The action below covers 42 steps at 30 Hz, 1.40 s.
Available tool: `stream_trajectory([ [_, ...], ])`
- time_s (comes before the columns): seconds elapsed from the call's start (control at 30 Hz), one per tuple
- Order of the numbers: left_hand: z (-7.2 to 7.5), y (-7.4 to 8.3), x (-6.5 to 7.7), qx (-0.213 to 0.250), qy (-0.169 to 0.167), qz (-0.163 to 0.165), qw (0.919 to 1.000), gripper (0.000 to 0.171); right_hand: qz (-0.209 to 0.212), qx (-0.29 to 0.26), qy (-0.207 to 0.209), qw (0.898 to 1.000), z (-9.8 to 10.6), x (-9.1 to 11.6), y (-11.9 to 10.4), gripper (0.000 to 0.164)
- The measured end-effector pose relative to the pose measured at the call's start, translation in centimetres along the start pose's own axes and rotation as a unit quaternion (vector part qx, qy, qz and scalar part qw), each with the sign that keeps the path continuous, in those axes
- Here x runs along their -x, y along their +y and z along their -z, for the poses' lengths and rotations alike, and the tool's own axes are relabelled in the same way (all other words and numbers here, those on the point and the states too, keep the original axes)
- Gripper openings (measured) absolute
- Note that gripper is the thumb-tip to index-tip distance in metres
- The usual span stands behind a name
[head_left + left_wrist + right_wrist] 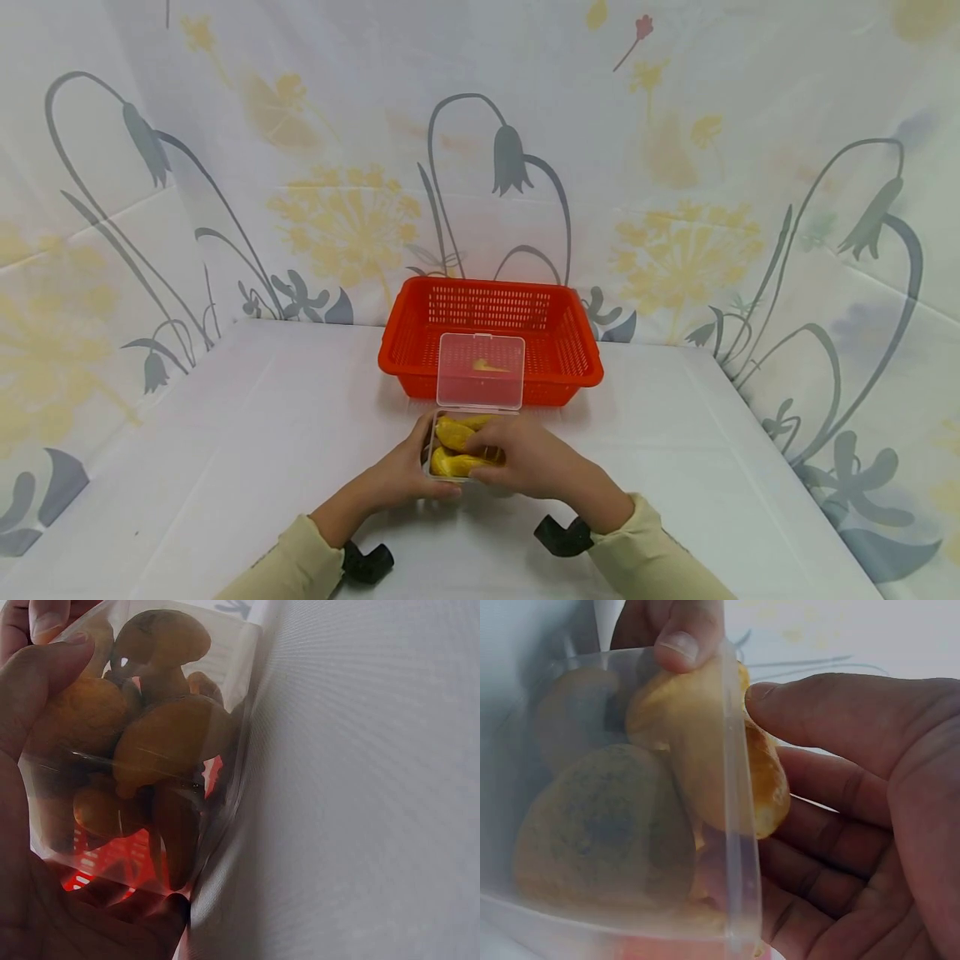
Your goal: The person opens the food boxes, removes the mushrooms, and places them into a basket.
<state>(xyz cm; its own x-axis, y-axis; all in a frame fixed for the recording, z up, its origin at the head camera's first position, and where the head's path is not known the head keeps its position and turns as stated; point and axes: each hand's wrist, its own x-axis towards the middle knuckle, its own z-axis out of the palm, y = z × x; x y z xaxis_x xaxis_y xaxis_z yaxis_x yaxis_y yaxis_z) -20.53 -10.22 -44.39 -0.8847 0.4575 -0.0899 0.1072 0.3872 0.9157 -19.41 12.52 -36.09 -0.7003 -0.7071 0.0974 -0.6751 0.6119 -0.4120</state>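
Observation:
A clear plastic box (453, 479) stands in front of the red basket with its hinged lid (480, 383) raised. Several glossy yellow gourd-shaped pieces (453, 435) fill it; through the wall in the left wrist view, rounded pieces (172, 742) lie packed together. My left hand (405, 467) grips the box from its left side, thumb at the near edge. Over the open top, my right hand (532, 458) has its thumb and curled fingers around one yellow piece (769, 787) that sticks out past the rim. My right hand covers the box's right part.
Directly behind the box is a red plastic basket (491, 304) with slotted walls; the raised lid overlaps its front. A white cloth (285, 400) covers the table. Flower-printed curtains (480, 167) enclose the back and sides. Black straps (562, 536) are on the wrists.

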Motion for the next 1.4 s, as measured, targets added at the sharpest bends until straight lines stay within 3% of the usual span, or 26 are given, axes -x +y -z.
stream_trajectory([
  [0.5,0.0,0.1,0.1,0.006,0.003,-0.002,1.0000,0.105,0.007,0.021,-0.022,1.000,0.2,-0.1,-0.2,0.027],
  [1.4,0.1,0.3,0.1,0.010,0.003,0.002,0.9999,0.111,-0.009,0.014,0.001,1.000,1.4,0.6,-0.5,0.028],
])
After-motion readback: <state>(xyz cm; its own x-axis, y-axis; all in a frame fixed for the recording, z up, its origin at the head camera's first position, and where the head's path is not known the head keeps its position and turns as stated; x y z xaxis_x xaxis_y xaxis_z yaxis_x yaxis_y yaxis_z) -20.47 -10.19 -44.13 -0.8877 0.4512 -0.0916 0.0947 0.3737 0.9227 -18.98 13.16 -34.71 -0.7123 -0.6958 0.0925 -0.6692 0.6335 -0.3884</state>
